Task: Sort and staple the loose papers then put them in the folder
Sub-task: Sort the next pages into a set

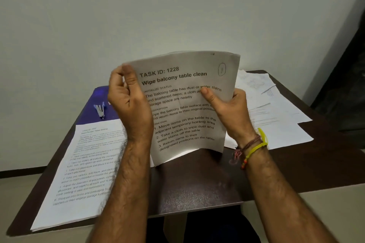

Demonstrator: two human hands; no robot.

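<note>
I hold a set of printed sheets (185,104) upright above the dark table (197,187); its front page is headed "TASK ID: 1228". My left hand (128,102) pinches its upper left edge, and my right hand (231,108) grips the right edge with the thumb on the front. A stack of printed papers (83,173) lies flat at the left. Loose papers (276,112) are spread at the back right. A blue folder (92,112) lies at the back left, and on it rests a small stapler (100,109).
The table stands against a pale wall (158,10). A dark object (347,85) stands at the right edge of view. Bare tabletop shows in front of the held sheets.
</note>
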